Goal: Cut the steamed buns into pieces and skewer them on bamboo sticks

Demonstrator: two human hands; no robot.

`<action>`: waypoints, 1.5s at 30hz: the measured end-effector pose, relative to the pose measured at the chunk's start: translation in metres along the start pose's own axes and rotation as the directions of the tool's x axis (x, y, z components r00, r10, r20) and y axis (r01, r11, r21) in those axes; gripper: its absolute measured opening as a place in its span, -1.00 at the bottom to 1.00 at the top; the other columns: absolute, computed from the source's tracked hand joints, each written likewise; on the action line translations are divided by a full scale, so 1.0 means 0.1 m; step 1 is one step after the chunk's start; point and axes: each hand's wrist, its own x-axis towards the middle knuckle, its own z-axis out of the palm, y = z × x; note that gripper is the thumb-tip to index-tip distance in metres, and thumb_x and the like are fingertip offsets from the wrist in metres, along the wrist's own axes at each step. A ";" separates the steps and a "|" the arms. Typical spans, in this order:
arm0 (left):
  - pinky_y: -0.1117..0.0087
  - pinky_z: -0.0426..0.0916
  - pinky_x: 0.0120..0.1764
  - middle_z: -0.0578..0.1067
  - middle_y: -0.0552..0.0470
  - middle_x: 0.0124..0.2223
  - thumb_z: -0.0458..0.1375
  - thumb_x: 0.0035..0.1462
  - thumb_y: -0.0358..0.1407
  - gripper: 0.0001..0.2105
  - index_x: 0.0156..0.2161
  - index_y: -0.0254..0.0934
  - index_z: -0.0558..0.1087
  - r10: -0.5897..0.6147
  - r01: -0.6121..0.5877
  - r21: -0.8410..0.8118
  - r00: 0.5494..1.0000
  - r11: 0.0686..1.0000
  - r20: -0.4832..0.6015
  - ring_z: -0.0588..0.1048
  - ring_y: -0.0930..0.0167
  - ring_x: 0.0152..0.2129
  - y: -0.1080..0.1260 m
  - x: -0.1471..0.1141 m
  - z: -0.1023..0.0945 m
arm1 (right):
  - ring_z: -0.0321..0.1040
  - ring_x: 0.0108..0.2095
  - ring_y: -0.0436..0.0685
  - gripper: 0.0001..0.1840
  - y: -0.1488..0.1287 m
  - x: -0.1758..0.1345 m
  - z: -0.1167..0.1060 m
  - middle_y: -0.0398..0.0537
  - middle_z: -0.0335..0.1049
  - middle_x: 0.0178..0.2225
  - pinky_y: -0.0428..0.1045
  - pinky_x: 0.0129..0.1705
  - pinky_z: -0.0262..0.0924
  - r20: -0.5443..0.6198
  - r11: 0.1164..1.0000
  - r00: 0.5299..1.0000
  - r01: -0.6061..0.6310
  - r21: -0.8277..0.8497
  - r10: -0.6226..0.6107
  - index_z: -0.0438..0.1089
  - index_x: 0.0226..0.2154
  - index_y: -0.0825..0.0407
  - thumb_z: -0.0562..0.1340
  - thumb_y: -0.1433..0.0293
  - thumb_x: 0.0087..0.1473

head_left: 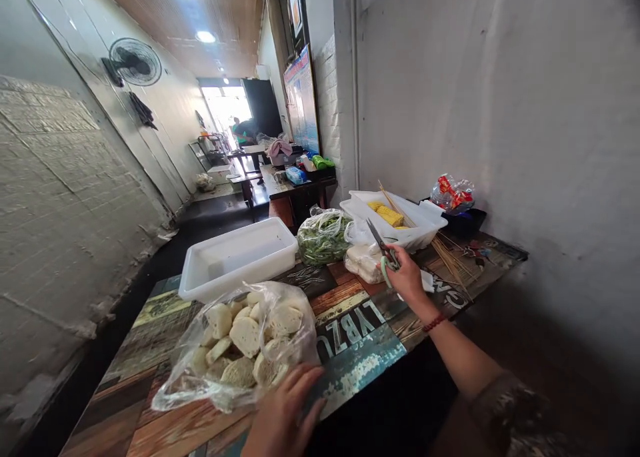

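My right hand (407, 280) is closed on a pair of scissors (380, 237) with pale green handles, its blades pointing up and away. It is above a white wrapped pack (361, 262) in clear plastic. My left hand (290, 410) is at the near edge of a clear plastic bag (183, 377), fingers stretched and thumb apart, slightly blurred. Whether it touches the bag I cannot tell. Inside the opened bag lie several pale, spongy, rounded pieces (245, 337).
Behind the bag stands a white plastic tub (237, 254). A bag of green leaves (324, 238) is beside it. To the right, a white bin (425, 227) holds yellow corn (386, 214) and sticks. Wooden skewers (450, 260) and a black tray (465, 224) lie near the wall.
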 end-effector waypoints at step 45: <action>0.20 0.27 -0.15 0.46 -0.06 -0.28 0.13 0.22 -0.39 -0.83 -0.41 -0.21 0.48 -0.283 0.282 -0.034 0.942 0.959 -0.179 0.35 0.25 -0.27 -0.06 1.07 0.73 | 0.52 -0.12 0.29 -0.55 0.32 -0.50 -0.15 0.08 0.60 -0.15 0.08 -0.09 0.35 0.591 0.842 0.805 0.351 -0.410 -0.049 0.51 -0.03 -0.05 0.20 0.43 -0.01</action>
